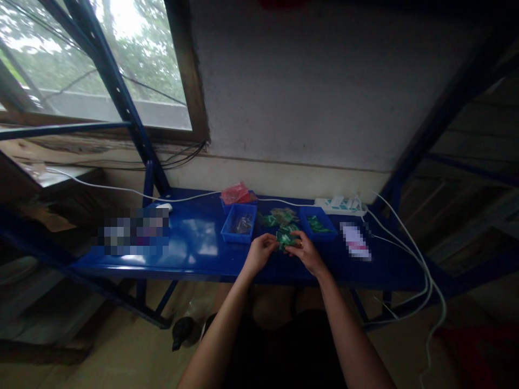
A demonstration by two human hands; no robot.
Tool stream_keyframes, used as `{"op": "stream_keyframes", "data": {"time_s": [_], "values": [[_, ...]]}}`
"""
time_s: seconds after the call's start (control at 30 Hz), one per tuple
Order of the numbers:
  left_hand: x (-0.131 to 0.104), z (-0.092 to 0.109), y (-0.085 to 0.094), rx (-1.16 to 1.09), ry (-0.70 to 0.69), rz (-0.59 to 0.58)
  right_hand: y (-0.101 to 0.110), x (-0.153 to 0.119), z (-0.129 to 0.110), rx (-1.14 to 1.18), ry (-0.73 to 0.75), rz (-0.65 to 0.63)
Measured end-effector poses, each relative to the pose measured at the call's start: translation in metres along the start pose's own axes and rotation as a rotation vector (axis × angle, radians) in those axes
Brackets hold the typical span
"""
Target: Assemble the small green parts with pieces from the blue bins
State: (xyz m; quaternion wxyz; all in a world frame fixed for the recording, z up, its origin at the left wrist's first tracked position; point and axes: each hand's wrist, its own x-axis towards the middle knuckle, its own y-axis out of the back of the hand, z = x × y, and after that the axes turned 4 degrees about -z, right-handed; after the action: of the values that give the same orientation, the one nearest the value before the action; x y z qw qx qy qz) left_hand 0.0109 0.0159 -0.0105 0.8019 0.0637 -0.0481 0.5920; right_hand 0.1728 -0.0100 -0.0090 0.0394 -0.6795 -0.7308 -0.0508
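Note:
Both hands meet over the front part of the blue table [194, 232]. My left hand [262, 253] has its fingers pinched at the left edge of a small green packet [286, 237]. On the packet's right side, my right hand [307, 253] grips it between thumb and fingers. Just behind the packet lies a loose pile of green and clear packets [279, 216]. A blue bin [226, 236] with small metallic-looking pieces stands to the left, and another blue bin [333, 233] with green packets stands to the right.
Red packets [236, 193] lie on a bin at the back. A white power strip [324, 205] with cables sits at the back right. A blurred-out flat item [356, 241] lies right, other blurred items [135, 231] left. A dark bottle [184, 329] stands on the floor.

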Motion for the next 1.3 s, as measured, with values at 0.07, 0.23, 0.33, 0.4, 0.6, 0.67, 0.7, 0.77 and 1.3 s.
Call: {"op": "stream_keyframes", "data": {"time_s": [0.07, 0.23, 0.33, 0.4, 0.6, 0.67, 0.7, 0.77, 1.3], "values": [[-0.002, 0.001, -0.001, 0.038, -0.028, 0.01, 0.0, -0.002, 0.001, -0.057, 0.015, -0.024], [-0.005, 0.008, 0.001, 0.116, -0.071, -0.063, -0.001, -0.008, 0.004, -0.231, 0.137, 0.082], [-0.004, 0.009, 0.004, 0.16, -0.113, -0.067, 0.0, -0.007, 0.005, -0.287, 0.2, 0.142], [-0.002, 0.007, 0.004, 0.191, -0.145, -0.024, 0.002, -0.006, 0.006, -0.301, 0.228, 0.218], [-0.002, 0.004, 0.0, 0.144, -0.09, -0.03, 0.008, -0.002, 0.008, -0.329, 0.2, 0.298], [-0.003, 0.006, -0.001, 0.138, -0.064, -0.04, 0.007, -0.003, 0.009, -0.332, 0.168, 0.24], [-0.004, 0.007, 0.0, 0.13, -0.053, -0.057, 0.007, -0.004, 0.009, -0.332, 0.153, 0.212], [-0.004, 0.009, 0.0, 0.097, -0.046, -0.087, 0.004, -0.005, 0.009, -0.326, 0.142, 0.158], [-0.001, 0.002, 0.003, -0.111, 0.006, 0.059, -0.001, -0.013, -0.002, -0.312, 0.164, 0.015]]}}
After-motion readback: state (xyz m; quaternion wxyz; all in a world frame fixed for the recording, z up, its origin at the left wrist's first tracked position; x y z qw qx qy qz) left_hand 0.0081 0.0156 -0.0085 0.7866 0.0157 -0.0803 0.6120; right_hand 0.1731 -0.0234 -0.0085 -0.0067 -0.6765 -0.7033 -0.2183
